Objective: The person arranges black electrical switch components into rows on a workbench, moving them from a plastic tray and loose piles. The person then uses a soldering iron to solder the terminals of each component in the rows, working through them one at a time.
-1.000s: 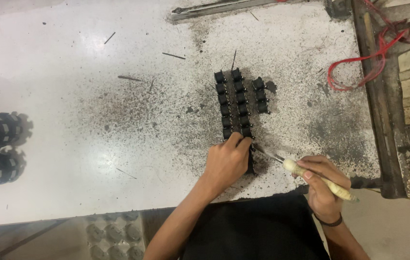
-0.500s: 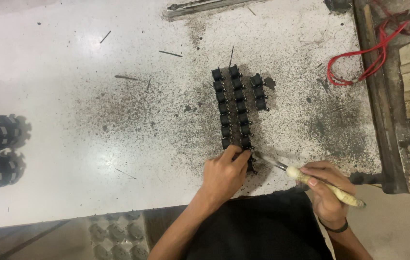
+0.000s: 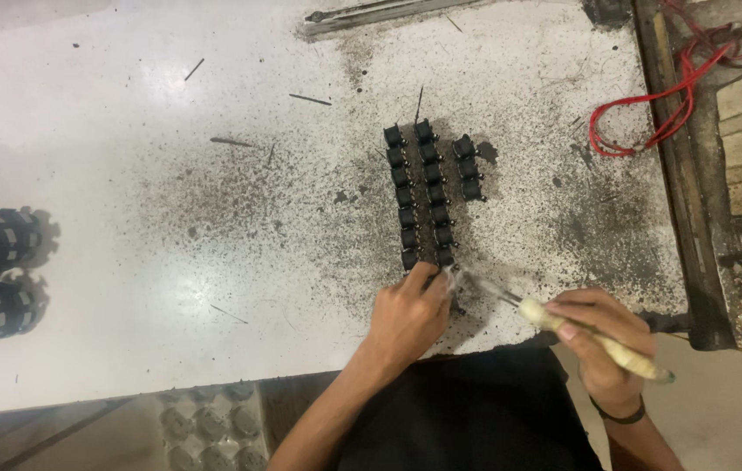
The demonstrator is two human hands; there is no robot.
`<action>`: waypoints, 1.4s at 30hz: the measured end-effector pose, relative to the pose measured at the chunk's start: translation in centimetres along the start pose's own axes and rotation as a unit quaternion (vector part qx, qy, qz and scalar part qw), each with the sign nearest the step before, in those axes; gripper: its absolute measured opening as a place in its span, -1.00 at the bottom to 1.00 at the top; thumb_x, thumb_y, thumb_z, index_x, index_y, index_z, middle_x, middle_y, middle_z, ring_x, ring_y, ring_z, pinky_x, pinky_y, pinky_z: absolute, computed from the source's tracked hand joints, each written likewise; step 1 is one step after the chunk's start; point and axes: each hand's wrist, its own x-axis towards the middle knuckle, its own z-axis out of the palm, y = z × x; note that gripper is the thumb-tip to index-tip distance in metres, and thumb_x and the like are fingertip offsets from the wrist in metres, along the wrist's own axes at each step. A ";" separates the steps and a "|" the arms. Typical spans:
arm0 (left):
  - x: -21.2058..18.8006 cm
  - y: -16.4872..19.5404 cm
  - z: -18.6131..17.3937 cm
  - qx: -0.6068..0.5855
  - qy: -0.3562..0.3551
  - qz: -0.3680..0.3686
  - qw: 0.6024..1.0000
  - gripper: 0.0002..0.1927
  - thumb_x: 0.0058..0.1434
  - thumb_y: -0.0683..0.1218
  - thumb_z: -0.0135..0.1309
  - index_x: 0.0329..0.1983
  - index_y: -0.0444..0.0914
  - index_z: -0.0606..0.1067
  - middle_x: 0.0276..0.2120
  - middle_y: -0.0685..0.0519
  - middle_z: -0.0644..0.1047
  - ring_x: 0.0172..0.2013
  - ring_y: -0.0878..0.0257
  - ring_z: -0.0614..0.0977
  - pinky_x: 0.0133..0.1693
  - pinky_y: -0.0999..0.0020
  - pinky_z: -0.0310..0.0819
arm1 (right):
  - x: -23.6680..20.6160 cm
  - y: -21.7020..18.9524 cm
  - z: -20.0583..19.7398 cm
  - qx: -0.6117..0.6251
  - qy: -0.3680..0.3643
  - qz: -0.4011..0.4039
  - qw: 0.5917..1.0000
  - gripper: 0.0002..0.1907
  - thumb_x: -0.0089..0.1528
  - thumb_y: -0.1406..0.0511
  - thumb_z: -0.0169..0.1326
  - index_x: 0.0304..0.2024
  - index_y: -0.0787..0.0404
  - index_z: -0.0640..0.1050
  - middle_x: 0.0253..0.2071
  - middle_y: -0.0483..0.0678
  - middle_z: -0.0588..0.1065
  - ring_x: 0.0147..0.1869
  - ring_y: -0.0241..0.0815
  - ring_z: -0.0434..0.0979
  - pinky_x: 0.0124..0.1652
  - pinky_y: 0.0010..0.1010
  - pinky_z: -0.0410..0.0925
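Under left grip (image 3: 410, 311), clenched: black part (image 3: 431, 272); right grip (image 3: 602, 336) grasping tool (image 3: 593, 337).

A single head-worn camera looks almost straight down from above the person onto a white worktable (image 3: 170, 227), moderately near. The person's torso fills the 6 o'clock edge, both forearms entering from there. The table's far side lies toward 12 o'clock, its right border at 3 o'clock. No second view shares the scene.
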 end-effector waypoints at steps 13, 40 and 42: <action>2.0 -0.6 0.3 0.030 0.028 -0.036 0.998 -0.79 0.14 -0.23 0.19 -0.14 -0.26 0.62 -0.24 0.00 0.55 -0.39 0.12 0.66 -0.54 0.23 0.51 | 0.7 0.7 2.2 0.091 0.077 0.041 0.992 -0.80 0.23 0.47 0.04 -0.13 0.45 0.60 -0.14 0.20 0.58 -0.06 -0.07 0.61 -0.06 -0.46 0.48; 4.6 -1.6 0.4 0.042 0.019 -0.050 0.998 -0.76 0.14 -0.26 0.15 -0.12 -0.24 0.64 -0.28 -0.03 0.53 -0.52 0.10 0.64 -0.56 0.21 0.51 | 2.6 4.2 2.6 0.286 0.093 0.075 0.951 -0.80 0.30 0.52 0.03 -0.06 0.49 0.60 0.03 0.24 0.52 0.03 0.02 0.60 -0.03 -0.21 0.56; 4.3 -1.9 0.8 0.036 0.024 -0.045 0.998 -0.77 0.14 -0.24 0.16 -0.13 -0.24 0.64 -0.27 -0.02 0.54 -0.49 0.07 0.65 -0.52 0.19 0.53 | 2.7 4.1 2.7 0.281 0.084 0.074 0.953 -0.79 0.31 0.52 0.03 -0.05 0.49 0.60 -0.02 0.24 0.52 -0.04 0.00 0.60 -0.04 -0.22 0.55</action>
